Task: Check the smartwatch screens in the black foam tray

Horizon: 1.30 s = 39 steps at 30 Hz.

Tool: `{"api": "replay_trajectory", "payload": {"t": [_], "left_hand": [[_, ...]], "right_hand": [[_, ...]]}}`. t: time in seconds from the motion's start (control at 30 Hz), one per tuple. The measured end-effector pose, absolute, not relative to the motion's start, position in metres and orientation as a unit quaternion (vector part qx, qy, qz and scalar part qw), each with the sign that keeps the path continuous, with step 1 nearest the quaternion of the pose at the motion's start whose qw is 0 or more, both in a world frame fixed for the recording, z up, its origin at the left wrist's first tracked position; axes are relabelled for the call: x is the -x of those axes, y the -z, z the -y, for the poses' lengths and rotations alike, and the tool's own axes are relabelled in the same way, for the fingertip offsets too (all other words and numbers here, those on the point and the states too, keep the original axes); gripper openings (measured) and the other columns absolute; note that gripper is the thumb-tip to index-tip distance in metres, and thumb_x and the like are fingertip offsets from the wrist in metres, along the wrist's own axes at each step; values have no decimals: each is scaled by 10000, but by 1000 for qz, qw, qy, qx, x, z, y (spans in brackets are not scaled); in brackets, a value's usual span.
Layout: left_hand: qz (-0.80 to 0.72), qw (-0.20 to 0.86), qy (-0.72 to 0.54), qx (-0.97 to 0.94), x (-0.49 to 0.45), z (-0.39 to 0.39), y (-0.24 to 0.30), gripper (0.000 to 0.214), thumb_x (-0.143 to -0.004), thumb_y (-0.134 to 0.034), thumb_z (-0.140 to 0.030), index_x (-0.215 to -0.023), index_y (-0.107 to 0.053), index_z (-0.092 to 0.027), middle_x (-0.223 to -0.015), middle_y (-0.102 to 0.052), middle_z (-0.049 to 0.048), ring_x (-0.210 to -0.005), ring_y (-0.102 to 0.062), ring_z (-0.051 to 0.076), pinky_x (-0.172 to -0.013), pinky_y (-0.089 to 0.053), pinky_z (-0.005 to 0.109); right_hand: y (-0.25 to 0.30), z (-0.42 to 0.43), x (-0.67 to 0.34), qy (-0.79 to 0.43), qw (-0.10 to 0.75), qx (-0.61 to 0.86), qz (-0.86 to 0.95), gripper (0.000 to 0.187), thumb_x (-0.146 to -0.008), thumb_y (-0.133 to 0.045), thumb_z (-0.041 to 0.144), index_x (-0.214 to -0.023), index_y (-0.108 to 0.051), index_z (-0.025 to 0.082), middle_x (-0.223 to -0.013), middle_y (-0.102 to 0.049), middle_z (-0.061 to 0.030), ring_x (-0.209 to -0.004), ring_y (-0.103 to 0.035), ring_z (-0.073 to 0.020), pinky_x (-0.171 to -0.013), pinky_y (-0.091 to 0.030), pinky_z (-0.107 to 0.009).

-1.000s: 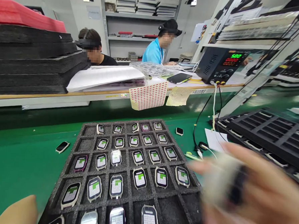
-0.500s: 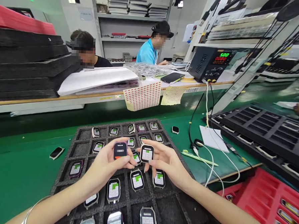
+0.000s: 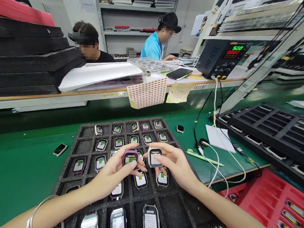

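Note:
My left hand (image 3: 121, 163) is closed around a purple smartwatch (image 3: 130, 157), its thumb on the lit screen, which shows a green and white grid. Close to its right, my right hand (image 3: 171, 161) grips a cream-cased smartwatch (image 3: 154, 157), the thumb lying over a mostly white grid screen. Both watches are held above a black foam tray (image 3: 172, 210) divided into compartments. Several watches lie face up in it, such as a purple one (image 3: 79, 165) at the left and a pale one (image 3: 151, 220) near the front. My hands and forearms hide part of the tray.
Two dark-screened watches, one at left (image 3: 60, 149) and one at right (image 3: 180, 128), lie on the green table. Cables (image 3: 217, 161), a green pen (image 3: 204, 158) and a power supply (image 3: 222, 60) stand to the right. Black trays (image 3: 273, 127) and a red tray (image 3: 272, 198) flank the right side. Two people sit beyond the shelf.
The purple watch's screen has gone from a dark menu with an orange patch to the green and white grid. My right thumb has moved onto the cream watch's screen. The view has shifted slightly.

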<state>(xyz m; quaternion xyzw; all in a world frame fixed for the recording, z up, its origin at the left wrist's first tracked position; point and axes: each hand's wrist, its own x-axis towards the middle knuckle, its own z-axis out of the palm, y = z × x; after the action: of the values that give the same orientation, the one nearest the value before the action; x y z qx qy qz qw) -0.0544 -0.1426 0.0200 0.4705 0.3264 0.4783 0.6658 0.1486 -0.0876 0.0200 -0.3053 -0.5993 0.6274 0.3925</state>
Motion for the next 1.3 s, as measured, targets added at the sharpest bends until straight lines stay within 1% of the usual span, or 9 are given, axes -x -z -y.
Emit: {"api": "replay_trajectory", "payload": {"t": [0.17,0.3,0.47,0.67,0.8,0.9,1.1,1.2,1.3], "left_hand": [[-348,654,-483,-467,55,140,-19,389,-918,-497,-211,-1301,-425,-197,-961,-615,90,-879,-631,209,-782,-547,376],[-322,664,-500,-454,58,140,-17,504,-843,-585,-142,-1315,-420,-213,-991,-624,87,-914,-627,221,-816,-538,387],[-327,653,-518,-445,56,141,-20,592,-790,-643,-91,-1324,-419,-214,-988,-622,71,-909,-631,208,-841,-535,370],[-355,639,-510,-453,55,141,-22,507,-843,-600,-124,-1311,-421,-201,-950,-619,63,-867,-626,179,-786,-545,319],[-342,639,-508,-465,57,140,-21,449,-826,-608,-108,-1240,-463,-202,-936,-616,55,-856,-625,182,-753,-547,313],[-357,632,-506,-466,56,140,-22,360,-858,-583,-165,-1203,-483,-190,-901,-609,52,-820,-626,183,-706,-559,320],[-403,613,-501,-459,54,137,-24,303,-892,-548,-248,-1176,-492,-156,-801,-600,39,-701,-612,156,-570,-545,266],[-391,620,-510,-450,55,136,-23,338,-871,-568,-217,-1195,-486,-162,-851,-606,53,-763,-621,181,-596,-543,280],[-362,630,-521,-448,56,138,-21,464,-801,-637,-146,-1233,-473,-185,-921,-610,60,-857,-627,210,-682,-543,306]], "right_hand": [[-23,92,-151,-676,367,251,587,423,-825,-637,199,-1238,-547,176,-936,-671,-85,-600,-655,-143,-432,-469,-181],[-22,94,-150,-686,354,241,588,561,-807,-666,154,-1326,-456,197,-1011,-656,-92,-724,-676,-171,-491,-524,-201],[-19,92,-150,-685,356,240,589,559,-808,-658,139,-1326,-459,204,-1119,-629,-112,-717,-683,-169,-489,-539,-209],[-20,91,-152,-694,371,239,569,369,-866,-569,233,-1230,-570,177,-1039,-664,-114,-619,-683,-168,-445,-513,-208],[-21,93,-150,-661,370,279,591,321,-885,-591,271,-1195,-591,187,-921,-689,-80,-524,-655,-133,-405,-486,-185],[-20,93,-150,-656,360,283,599,291,-882,-600,265,-1164,-610,192,-938,-689,-75,-525,-655,-127,-395,-474,-173],[-18,92,-154,-702,327,223,591,469,-841,-641,215,-1295,-522,215,-1046,-656,-91,-704,-684,-179,-474,-526,-210],[-18,93,-153,-704,318,220,596,596,-802,-690,163,-1346,-455,222,-1065,-650,-93,-771,-677,-180,-508,-533,-205],[-17,94,-152,-691,323,235,602,555,-821,-673,161,-1332,-466,226,-1153,-626,-104,-745,-678,-155,-491,-523,-184]]}}
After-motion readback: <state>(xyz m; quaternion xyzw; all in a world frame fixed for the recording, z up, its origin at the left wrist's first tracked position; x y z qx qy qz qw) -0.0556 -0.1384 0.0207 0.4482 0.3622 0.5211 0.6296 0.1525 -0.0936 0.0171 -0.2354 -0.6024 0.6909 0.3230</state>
